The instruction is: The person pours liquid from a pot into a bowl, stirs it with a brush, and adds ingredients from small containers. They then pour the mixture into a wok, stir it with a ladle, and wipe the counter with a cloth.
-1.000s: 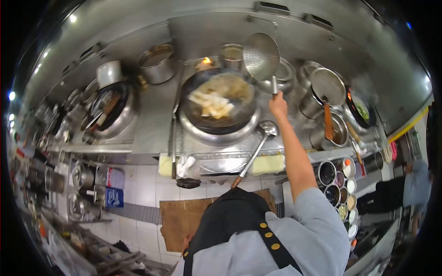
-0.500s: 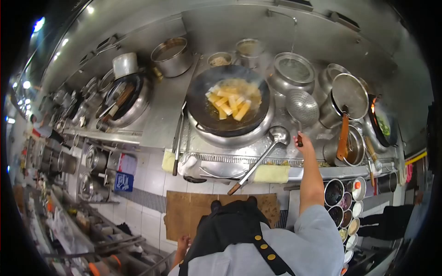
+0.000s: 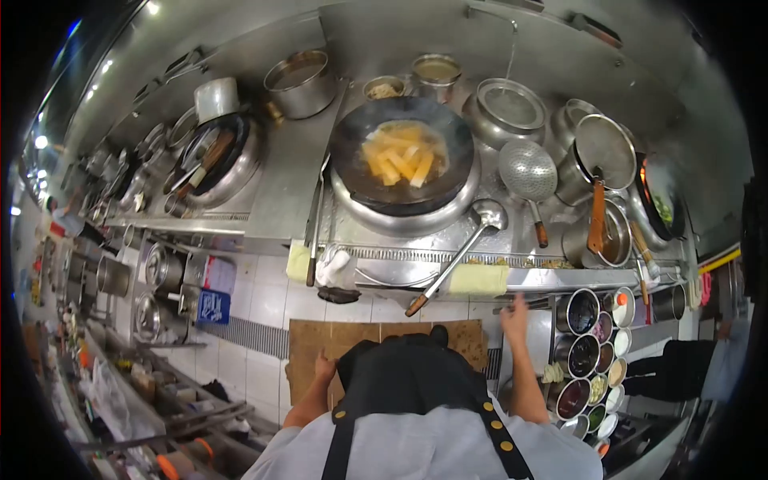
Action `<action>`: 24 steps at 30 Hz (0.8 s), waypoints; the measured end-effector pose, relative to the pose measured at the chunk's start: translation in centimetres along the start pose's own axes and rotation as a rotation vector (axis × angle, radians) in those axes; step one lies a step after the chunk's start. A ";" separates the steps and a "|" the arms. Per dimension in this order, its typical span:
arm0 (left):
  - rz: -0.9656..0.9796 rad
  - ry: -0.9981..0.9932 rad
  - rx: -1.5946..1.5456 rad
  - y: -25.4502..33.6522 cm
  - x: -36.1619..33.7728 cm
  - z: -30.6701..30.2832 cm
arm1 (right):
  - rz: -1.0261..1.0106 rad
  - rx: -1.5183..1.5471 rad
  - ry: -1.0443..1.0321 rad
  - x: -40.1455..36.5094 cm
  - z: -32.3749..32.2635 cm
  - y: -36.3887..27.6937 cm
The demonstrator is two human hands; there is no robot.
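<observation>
Near my right side, my right hand point(image 3: 514, 316) is in the air in front of the counter's edge, fingers apart and holding nothing. My left hand point(image 3: 325, 366) hangs low beside the black apron point(image 3: 412, 380); its fingers are too small to read. Yellow strips point(image 3: 402, 156) lie in steaming liquid inside a dark wok point(image 3: 364, 188) on the stove. Right of the wok, a perforated skimmer point(image 3: 528, 170) rests on the steel surface with its wooden handle toward me. A ladle point(image 3: 488, 214) lies between them, its handle over the front edge.
Sauce and seasoning bowls point(image 3: 583, 355) stand at the right. A pot point(image 3: 301, 84) is behind the wok to the left. Flames rise by another wok point(image 3: 662, 200). A person in dark trousers point(image 3: 672, 368) stands at far right. Yellow cloths point(image 3: 478, 280) lie on the edge.
My right hand has let go of the skimmer's handle and come back toward my body. The skimmer now lies on the stove top. My left hand has risen slightly, and the view has shifted.
</observation>
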State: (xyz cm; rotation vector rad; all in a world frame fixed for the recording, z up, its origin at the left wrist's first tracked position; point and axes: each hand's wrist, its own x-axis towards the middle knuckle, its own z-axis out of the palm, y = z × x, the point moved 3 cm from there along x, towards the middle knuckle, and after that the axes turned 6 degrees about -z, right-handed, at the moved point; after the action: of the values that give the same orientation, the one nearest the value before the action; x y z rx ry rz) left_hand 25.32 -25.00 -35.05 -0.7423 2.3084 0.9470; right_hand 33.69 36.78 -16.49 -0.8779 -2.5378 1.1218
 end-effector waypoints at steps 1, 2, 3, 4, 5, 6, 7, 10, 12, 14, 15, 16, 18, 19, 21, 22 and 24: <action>0.127 -0.029 0.027 0.3 4.8 2.2 | -0.027 -0.075 -0.129 -2.2 2.4 1.5; 0.252 -0.057 0.059 1.0 7.5 3.0 | -0.016 -0.083 -0.241 -3.9 5.4 3.5; 0.216 -0.188 -0.104 4.8 6.2 3.3 | 0.000 -0.087 -0.349 -4.9 8.2 5.1; 0.160 -0.312 -0.263 9.3 4.5 3.5 | -0.041 -0.106 -0.462 -5.2 10.4 5.4; 0.125 -0.419 -0.341 12.5 4.0 4.2 | -0.081 -0.126 -0.570 -5.5 12.0 4.9; 0.089 -0.530 -0.414 15.6 3.6 5.1 | -0.064 -0.124 -0.532 -5.8 12.6 3.0; 0.090 -0.555 -0.365 18.7 3.1 6.2 | 0.130 -0.036 -0.617 -6.2 13.4 0.6; 0.066 -0.582 -0.294 23.8 2.5 9.8 | 0.321 0.159 -0.669 -7.0 18.3 -1.8; 0.015 -0.577 -0.277 23.1 2.6 11.0 | 0.152 -0.126 -0.663 -6.3 21.5 -3.4; 0.131 -0.781 -0.336 22.3 2.9 11.0 | 0.206 -0.186 -0.563 -6.8 22.1 -7.8; 0.063 -0.927 -0.551 21.3 3.2 11.5 | 0.252 -0.097 -0.563 -7.0 23.4 -8.5; 0.068 -0.936 -0.529 21.9 1.6 10.2 | 0.295 -0.003 -0.557 -6.8 24.8 -9.0; -0.136 -1.200 -0.718 24.2 -4.5 6.2 | 0.089 0.246 -0.535 -6.3 30.6 -7.0; -0.161 -1.126 -0.671 23.3 -4.1 6.1 | 0.223 0.230 -0.634 -6.0 31.2 -8.3; -0.056 -1.002 -0.521 21.8 -4.4 5.1 | 0.351 0.249 -0.724 -5.8 29.6 -11.5; 0.063 -0.874 -0.406 21.0 -4.2 4.9 | 0.349 0.286 -0.704 -6.3 28.3 -12.1; 0.157 -0.792 -0.215 16.9 -1.4 5.7 | 0.214 0.210 -0.837 -7.4 28.2 -8.6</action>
State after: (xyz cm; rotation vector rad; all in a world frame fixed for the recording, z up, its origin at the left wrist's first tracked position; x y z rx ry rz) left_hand 16.68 -10.13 -29.98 -0.1897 1.5925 1.2866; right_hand 23.71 11.01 -29.19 -0.7325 -2.8717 2.1450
